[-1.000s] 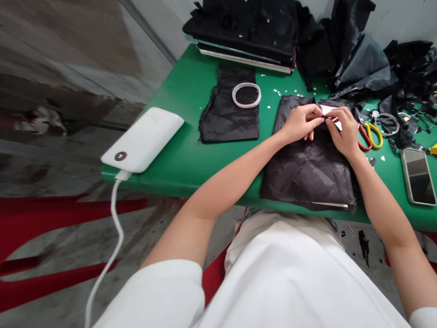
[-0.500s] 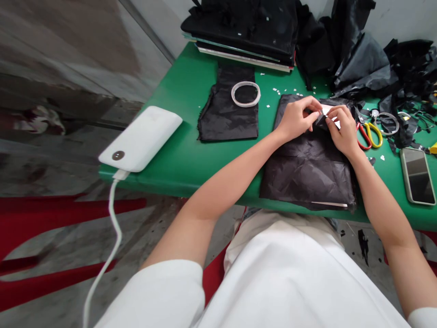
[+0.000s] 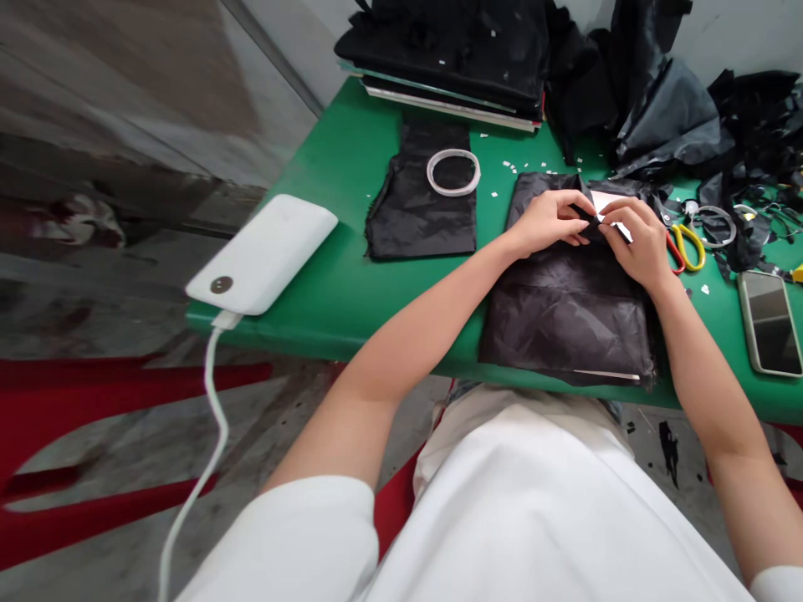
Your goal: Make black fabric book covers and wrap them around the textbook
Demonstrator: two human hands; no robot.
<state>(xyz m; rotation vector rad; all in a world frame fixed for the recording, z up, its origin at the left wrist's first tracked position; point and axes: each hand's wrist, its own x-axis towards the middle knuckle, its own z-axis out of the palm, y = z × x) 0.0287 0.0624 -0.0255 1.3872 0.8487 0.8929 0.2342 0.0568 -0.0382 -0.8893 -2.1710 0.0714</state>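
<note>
Thin, creased black fabric (image 3: 568,322), wrapped over something flat and pale, lies before me at the table's front edge. At its upper part my left hand (image 3: 552,224) pinches a fold of the fabric between thumb and fingers. Close beside it, my right hand (image 3: 641,238) is closed in a pinch at a tiny white piece (image 3: 598,217), which could be tape. The fingertips of both hands nearly meet, and they partly hide that spot. A white surface (image 3: 603,201) shows through a gap in the fabric there.
On the green table (image 3: 326,284) lie a tape roll (image 3: 452,191) on another black fabric piece (image 3: 427,226), a white power bank (image 3: 263,255) with a cable, yellow-handled scissors (image 3: 690,248) and a phone (image 3: 770,322). Behind are a black stack (image 3: 445,58) and black scraps (image 3: 671,109).
Both hands stay over the same spot on the fabric. My fingertips have shifted slightly and the right hand has turned a little; the whole view has moved only slightly.
</note>
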